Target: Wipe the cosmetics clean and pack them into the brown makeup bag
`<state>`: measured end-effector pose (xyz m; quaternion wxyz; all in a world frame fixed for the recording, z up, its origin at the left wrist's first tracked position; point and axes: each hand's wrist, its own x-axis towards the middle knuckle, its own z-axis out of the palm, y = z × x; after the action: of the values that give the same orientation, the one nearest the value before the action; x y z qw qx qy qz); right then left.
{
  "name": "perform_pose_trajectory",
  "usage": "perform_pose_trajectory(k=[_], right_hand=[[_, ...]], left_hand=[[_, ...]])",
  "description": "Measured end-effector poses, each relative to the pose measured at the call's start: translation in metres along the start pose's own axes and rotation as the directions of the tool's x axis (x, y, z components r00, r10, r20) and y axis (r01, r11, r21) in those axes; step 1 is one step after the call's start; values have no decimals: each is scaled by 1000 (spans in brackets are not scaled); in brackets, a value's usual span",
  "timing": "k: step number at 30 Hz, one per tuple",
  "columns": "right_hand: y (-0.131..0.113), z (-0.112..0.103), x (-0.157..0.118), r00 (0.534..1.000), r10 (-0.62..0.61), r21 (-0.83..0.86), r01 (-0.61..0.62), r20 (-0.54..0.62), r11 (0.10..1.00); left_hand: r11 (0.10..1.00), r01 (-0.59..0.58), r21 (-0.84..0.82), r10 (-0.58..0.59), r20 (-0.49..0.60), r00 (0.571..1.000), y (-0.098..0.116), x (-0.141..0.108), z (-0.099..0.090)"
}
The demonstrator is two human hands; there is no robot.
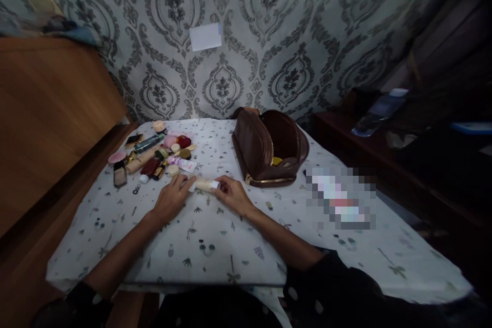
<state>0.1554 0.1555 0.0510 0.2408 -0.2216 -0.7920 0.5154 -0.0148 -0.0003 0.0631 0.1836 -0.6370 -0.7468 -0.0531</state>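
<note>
A small beige tube [203, 184] with a white cap lies sideways between my hands, just above the patterned white cloth. My left hand [175, 197] has its fingers closed round the tube's left end. At the capped right end, my right hand [233, 196] pinches the tube between thumb and fingers. Behind my left hand is a loose group of cosmetics, with a dark red tube [149, 168], a white and pink tube [182, 164] and a grey-blue tube [148, 143]. An open brown bag [251, 146] stands behind my right hand, with something yellow [277, 161] inside.
A blurred-out flat object [340, 197] lies on the cloth [246, 246] at the right. Beyond the table's right edge, a clear bottle [378, 113] rests on a dark surface. Wooden furniture [49, 123] borders the left side, and a patterned wall [223, 72] rises behind.
</note>
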Motion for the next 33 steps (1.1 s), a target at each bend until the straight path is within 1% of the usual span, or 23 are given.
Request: perform_pose_trajectory(k=[4, 7, 10, 13, 15, 17, 19, 21, 24, 29, 31, 33], right_hand=[[0, 2, -2, 998, 49, 133, -55, 44, 990], [1, 2, -3, 1000, 8, 213, -14, 30, 977], [1, 2, -1, 998, -56, 221, 57, -11, 974], [0, 2, -1, 995, -92, 198, 97, -33, 975], [0, 3, -1, 991, -125, 177, 131, -47, 976], [0, 4, -3, 982, -178, 146, 185, -58, 972], [-1, 4, -5, 969, -240, 110, 245, -51, 963], [-2, 4, -7, 957, -290, 67, 291, -34, 954], [-3, 2, -10, 945, -327, 26, 328, -11, 944], [-4, 1, -10, 939, -345, 21, 345, 0, 938], [-4, 2, -10, 952, -305, 33, 305, 2, 952], [-3, 3, -10, 977, -214, 89, 213, 1, 973]], left_hand=[[996, 76, -50, -75, 27, 997, -13, -5, 0], [983, 85, -160, -87, 0, 996, -16, -6, -1], [956, 111, -272, -124, -33, 992, -12, -5, -9], [931, 124, -342, -153, -60, 986, 2, -1, -23], [931, 77, -356, -114, -86, 990, 15, 4, -31], [946, 16, -323, -54, -108, 993, 27, 9, -36], [966, -28, -258, -1, -112, 994, 36, 14, -38], [977, -43, -210, 22, -101, 995, 38, 17, -37], [980, -14, -198, -4, -91, 996, 28, 16, -34], [972, 126, -197, -151, -115, 982, -3, 4, -31], [961, 175, -215, -203, -119, 972, -11, -1, -31], [952, 197, -236, -229, -116, 966, -14, -5, -30]])
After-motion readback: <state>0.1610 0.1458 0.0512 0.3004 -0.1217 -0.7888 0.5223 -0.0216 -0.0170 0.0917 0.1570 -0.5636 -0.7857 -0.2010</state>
